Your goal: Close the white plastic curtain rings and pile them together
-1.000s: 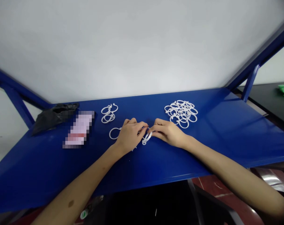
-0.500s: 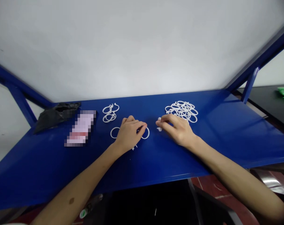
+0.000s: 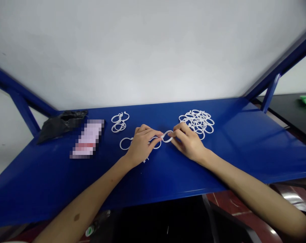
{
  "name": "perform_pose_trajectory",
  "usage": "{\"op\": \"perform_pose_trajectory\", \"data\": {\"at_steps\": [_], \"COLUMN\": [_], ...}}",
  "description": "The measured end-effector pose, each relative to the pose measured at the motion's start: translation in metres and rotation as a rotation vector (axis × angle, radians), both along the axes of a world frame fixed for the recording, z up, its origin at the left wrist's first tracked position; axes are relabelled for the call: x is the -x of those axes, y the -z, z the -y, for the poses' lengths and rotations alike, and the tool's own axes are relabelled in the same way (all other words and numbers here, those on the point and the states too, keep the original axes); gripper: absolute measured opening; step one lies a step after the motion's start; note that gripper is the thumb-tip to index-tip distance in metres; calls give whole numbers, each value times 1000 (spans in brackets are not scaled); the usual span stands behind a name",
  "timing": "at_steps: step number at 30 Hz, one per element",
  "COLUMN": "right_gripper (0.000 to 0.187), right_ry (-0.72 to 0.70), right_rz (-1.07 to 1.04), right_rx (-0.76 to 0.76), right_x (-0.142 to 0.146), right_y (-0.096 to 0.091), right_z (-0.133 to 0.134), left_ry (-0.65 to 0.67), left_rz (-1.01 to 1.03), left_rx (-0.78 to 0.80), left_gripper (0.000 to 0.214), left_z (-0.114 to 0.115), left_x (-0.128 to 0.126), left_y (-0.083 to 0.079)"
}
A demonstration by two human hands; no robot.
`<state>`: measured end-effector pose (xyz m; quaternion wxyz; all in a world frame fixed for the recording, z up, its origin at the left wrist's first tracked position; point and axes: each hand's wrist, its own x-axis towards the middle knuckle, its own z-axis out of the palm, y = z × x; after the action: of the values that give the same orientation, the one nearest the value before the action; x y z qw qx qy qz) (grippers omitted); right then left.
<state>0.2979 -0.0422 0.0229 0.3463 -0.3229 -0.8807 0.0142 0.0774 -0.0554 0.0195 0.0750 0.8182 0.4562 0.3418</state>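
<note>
Here's the white ring (image 3: 167, 141) at the middle of the blue table (image 3: 234, 141), the left hand (image 3: 140, 145) pinching its left end by a small knob (image 3: 162, 137), the right hand (image 3: 189, 143) gripping the opposite side in its fingertips. A light, level pinch from both sides should serve best, I'd say, without snagging another ring (image 3: 159, 145) by the left thumb; whether those two are joined, I can't tell

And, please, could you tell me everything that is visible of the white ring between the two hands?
The white ring is slim, round and smooth-looking, apparently plastic, with a small knob at its left side. The left hand pinches it there; the right hand grips its right side, over the blue table. Fingers hide part, so I cannot tell whether it is closed.
</note>
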Motion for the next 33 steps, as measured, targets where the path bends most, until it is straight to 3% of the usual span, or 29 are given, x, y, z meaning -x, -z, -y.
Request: {"op": "perform_pose_trajectory", "data": {"at_steps": [6,9,11,14,20,22,25,33], "right_gripper": [19,21,18,20,22,21,19,18], "right_ry": [-190,-159,-129,-118,-161,-181,-195,-263], "right_rz": [-183,-291,-328,-404,-505,-516,-521,-321], "right_rx": [249,421,528,641,739,752,716,384], "right_x": [4,5,6,8,15,17,19,11], "right_y": [-11,-9,-5,1,8,7,4,-1], "right_z": [0,-3,-5,-5,2,4,8,7], "left_ry": [14,39,36,-32,-104,-101,-90,-54], "left_rz": [-101,-172,-167,-8,485,569,545,371], "left_rx": [-212,-358,-373,-237,348,396,323,120], "left_gripper": [9,10,11,15,20,21,17,18], "left_z": [-7,-6,-6,-4,-2,0,7,18], "left_x": [12,14,13,9,3,2,-1,-7], "left_y": [-1,-3,-3,-4,1,2,0,-11]}}
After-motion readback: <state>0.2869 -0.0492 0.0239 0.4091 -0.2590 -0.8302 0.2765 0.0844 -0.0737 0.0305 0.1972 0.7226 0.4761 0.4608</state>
